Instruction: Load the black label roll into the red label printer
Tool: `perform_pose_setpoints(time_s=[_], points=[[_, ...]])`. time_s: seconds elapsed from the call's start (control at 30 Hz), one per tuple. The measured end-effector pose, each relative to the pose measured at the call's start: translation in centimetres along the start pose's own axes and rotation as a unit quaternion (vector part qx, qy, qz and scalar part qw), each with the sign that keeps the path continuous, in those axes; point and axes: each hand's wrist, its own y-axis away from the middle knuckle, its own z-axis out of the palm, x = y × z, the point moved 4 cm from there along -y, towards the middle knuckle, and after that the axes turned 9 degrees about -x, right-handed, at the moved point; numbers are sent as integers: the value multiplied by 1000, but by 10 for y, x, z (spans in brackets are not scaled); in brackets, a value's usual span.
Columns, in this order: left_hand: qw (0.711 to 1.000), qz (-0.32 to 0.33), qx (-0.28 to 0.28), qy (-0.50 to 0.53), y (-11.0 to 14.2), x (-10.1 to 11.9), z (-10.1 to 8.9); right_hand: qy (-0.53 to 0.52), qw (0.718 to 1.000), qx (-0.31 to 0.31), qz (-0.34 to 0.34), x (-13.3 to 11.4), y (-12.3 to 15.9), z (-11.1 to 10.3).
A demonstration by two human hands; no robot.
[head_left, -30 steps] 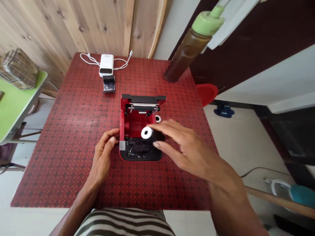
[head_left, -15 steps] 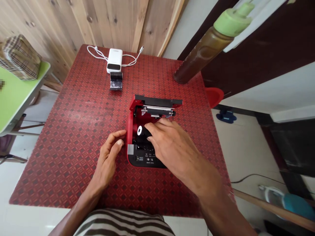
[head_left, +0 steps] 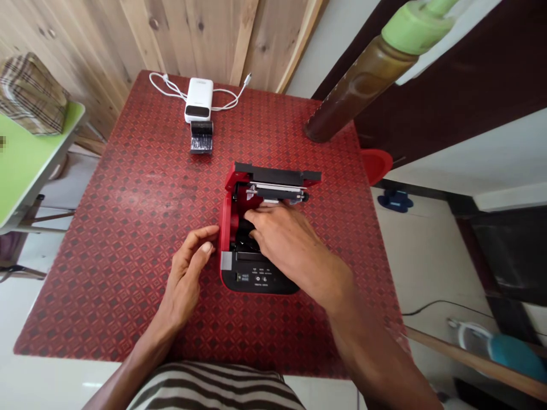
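A red and black label printer (head_left: 252, 280) sits on the table with its lid (head_left: 277, 175) raised. My right hand (head_left: 290, 236) reaches down into the opening, fingers curled over a black ribbon roll (head_left: 244, 228). Most of that roll is hidden beneath the hand, and its white core does not show from here. Beside the printer, my left hand (head_left: 192, 265) rests with fingers apart, fingertips at the red left wall, holding nothing.
Toward the back lie a white power bank (head_left: 199, 97) with a white cable (head_left: 226, 102) and a small black roll of film (head_left: 201, 138). A tall brown bottle with a green cap (head_left: 354, 91) stands at the back right of the red patterned table (head_left: 141, 228).
My right hand has moved a little left and farther back inside the printer with the black roll, whose white core end is now out of sight. The left hand stays at the wall.
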Motion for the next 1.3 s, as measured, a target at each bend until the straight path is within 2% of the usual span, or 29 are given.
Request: perform_pose_setpoints(time_s=[0.23, 0.37, 0.47, 0.6, 0.87, 1.13, 1.23, 1.3], points=[[1000, -2, -3, 4, 0, 0, 0, -86, 995, 17, -38, 4, 8, 0], [1000, -1, -1, 5, -1, 0, 0, -176, 977, 70, -93, 9, 30, -14], [1000, 3, 2, 7, -2, 0, 0, -212, 964, 84, -139, 11, 48, -21], [1000, 3, 10, 19, -3, 0, 0, -230, 958, 59, -161, 12, 54, -17], [999, -7, 26, 27, -3, -4, -1, -263, 938, 48, -219, 22, 45, -16], [999, -3, 22, 26, -4, -3, -2, -191, 958, -39, -212, 26, 29, -26], [1000, -2, 21, 15, -4, -4, -3, -188, 954, -47, -229, 23, 26, -25], [1000, -3, 20, 7, -4, -4, -3, -185, 954, -30, -234, 23, 27, -25]])
